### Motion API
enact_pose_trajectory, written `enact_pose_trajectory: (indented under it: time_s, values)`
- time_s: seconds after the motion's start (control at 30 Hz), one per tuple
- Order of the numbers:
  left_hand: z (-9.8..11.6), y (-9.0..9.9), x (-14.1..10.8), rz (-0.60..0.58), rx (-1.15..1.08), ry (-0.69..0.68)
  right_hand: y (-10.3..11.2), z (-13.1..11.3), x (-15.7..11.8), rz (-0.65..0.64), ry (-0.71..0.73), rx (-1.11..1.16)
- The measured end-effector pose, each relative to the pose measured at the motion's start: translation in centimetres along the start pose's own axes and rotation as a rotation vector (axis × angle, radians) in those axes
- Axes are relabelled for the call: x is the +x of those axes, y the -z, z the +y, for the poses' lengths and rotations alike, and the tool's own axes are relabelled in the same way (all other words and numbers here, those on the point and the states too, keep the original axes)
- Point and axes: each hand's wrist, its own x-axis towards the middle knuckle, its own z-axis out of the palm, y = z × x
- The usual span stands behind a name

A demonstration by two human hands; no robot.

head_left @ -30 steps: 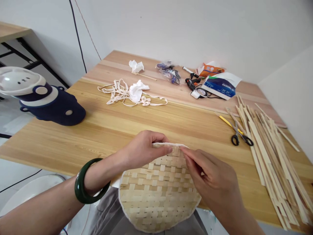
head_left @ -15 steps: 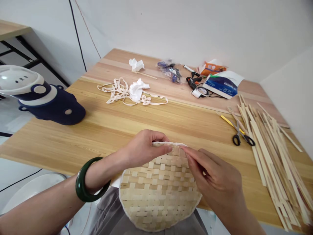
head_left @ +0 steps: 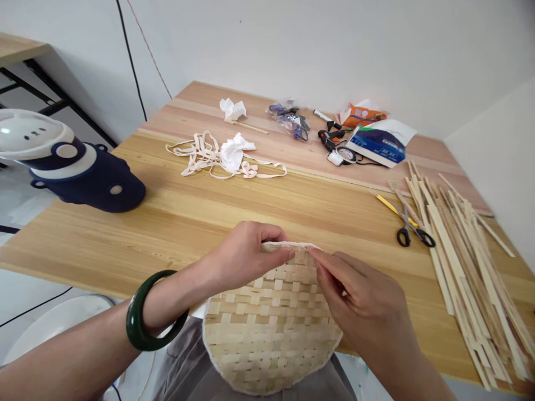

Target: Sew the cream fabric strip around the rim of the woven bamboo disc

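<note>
White edging strip (head_left: pixel 288 244) pinched against woven bamboo disc (head_left: pixel 271 328) by left hand (head_left: pixel 246 253) and right hand (head_left: pixel 363 301).
Disc held at lower centre of frame, by near edge of wooden table (head_left: pixel 175 223); loose bamboo strips (head_left: pixel 468 278) and scissors (head_left: pixel 412 234) lie at right.

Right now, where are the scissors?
In the head view, the scissors lie toward the right of the wooden table, just left of the pile of bamboo strips.

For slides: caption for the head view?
Left hand and right hand pinch a pale strip on a round woven bamboo tray's edge.
</note>
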Motion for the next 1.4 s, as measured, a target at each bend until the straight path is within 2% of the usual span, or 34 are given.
enact_pose_trajectory:
  time_s: [0.27,0.5,0.73,0.87,0.97,1.1,1.23,1.3,1.4]
  values:
    - [1.0,-0.4,-1.1,0.092,0.252,-0.061,1.5,-0.8,1.5,-0.099,0.050,-0.107]
    - [1.4,-0.9,-1.5,0.130,0.375,-0.126,2.2,-1.9,2.6,-0.114,0.085,-0.217]
    - [1.6,-1.3,-2.0,0.135,0.373,-0.174,1.5,-2.5,2.4,-0.075,0.072,-0.247]
    - [1.9,-1.3,-1.8,0.138,0.403,-0.116,1.2,-2.5,1.8,-0.064,0.013,-0.310]
    - [2.0,-1.2,-1.6,0.149,0.398,-0.075,1.5,-2.4,1.1,-0.011,-0.040,-0.316]
    - [2.0,-1.2,-1.7,0.150,0.378,-0.052,1.7,-2.7,0.5,0.029,-0.007,-0.342]
    - [1.9,-1.4,-1.8,0.129,0.366,-0.099,0.7,-2.9,0.7,0.071,0.001,-0.373]
    - [1.9,-1.3,-1.9,0.122,0.344,-0.106,0.5,-2.6,1.0,0.060,-0.013,-0.322]
    - [1.9,-0.7,-2.0,0.101,0.247,-0.093,1.4,-0.9,1.5,0.093,-0.015,-0.175]
